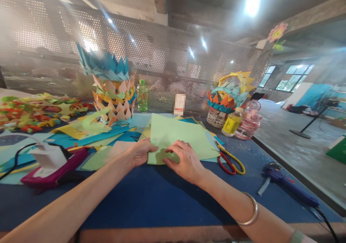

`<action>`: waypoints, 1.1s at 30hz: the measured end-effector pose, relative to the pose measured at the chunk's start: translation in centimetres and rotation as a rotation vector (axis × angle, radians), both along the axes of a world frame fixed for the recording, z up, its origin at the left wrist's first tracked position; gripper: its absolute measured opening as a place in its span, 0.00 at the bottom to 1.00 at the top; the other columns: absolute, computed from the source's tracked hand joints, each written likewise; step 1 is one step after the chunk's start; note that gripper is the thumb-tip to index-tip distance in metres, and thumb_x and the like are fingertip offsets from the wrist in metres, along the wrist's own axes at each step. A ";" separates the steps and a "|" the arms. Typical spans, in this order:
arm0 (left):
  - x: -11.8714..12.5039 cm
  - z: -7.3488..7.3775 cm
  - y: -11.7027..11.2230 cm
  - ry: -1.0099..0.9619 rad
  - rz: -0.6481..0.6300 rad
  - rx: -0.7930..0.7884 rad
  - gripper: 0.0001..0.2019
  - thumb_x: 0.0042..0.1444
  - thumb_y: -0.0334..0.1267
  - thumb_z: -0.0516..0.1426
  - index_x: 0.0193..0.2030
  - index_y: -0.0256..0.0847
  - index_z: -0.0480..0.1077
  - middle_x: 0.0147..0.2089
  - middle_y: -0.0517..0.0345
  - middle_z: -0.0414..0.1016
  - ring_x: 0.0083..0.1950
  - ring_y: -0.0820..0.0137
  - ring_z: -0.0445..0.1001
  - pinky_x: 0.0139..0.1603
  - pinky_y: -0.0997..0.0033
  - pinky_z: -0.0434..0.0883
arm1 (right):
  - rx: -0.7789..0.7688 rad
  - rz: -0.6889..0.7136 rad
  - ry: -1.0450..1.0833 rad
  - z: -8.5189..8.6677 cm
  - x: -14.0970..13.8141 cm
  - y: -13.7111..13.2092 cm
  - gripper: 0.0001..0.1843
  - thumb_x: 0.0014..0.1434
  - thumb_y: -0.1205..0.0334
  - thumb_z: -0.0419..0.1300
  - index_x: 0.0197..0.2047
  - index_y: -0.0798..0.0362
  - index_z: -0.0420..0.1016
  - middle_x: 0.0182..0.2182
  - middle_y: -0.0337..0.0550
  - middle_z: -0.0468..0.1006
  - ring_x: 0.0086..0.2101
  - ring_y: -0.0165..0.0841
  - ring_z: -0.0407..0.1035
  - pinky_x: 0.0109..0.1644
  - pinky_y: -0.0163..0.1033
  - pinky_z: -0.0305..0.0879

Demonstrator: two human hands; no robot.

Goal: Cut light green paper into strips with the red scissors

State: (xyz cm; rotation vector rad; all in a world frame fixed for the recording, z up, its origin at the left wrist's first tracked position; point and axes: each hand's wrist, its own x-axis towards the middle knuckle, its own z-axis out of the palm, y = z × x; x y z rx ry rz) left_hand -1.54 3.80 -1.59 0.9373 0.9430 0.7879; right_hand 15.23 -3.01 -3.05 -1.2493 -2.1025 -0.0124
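A sheet of light green paper (183, 133) lies in front of me, slightly raised at its left side, over other coloured sheets. My left hand (142, 152) pinches its left edge, thumb on top and fingers beneath. Over the lower middle of the same sheet hovers my right hand (186, 160), thumb and fingers apart and curved; its fingertips are at or just above the paper, I cannot tell which. Red-and-yellow-handled scissors (231, 162) rest right of the paper, their blades partly hidden under its edge.
A purple power strip (54, 174) with a white plug sits left. A blue glue gun (292, 185) lies right. Behind stand a tall folded-paper basket (113, 91), a green bottle (142, 97), a smaller basket (217, 109), a yellow-labelled bottle (231, 122) and a pink jug (248, 120). Paper scraps (40, 109) heap left.
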 end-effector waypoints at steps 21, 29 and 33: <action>-0.1 0.1 0.1 -0.021 0.030 -0.023 0.17 0.33 0.18 0.57 0.33 0.31 0.73 0.27 0.49 0.79 0.28 0.57 0.77 0.30 0.60 0.74 | -0.032 -0.029 0.055 0.0 0.1 0.2 0.08 0.60 0.60 0.55 0.32 0.53 0.72 0.30 0.42 0.72 0.34 0.32 0.67 0.41 0.36 0.61; 0.0 0.3 0.0 -0.065 0.048 -0.023 0.19 0.30 0.18 0.57 0.33 0.33 0.74 0.28 0.49 0.79 0.31 0.53 0.78 0.31 0.60 0.75 | -0.048 -0.136 0.138 2.3 3.9 1.0 0.06 0.58 0.66 0.53 0.32 0.54 0.71 0.29 0.41 0.71 0.30 0.29 0.66 0.37 0.34 0.63; 0.0 0.3 -0.1 -0.052 0.030 -0.023 0.19 0.29 0.18 0.58 0.33 0.34 0.75 0.28 0.48 0.79 0.31 0.53 0.78 0.31 0.61 0.75 | -0.115 -0.195 0.090 2.7 6.0 0.8 0.06 0.57 0.66 0.54 0.33 0.54 0.72 0.30 0.42 0.73 0.30 0.30 0.67 0.37 0.35 0.63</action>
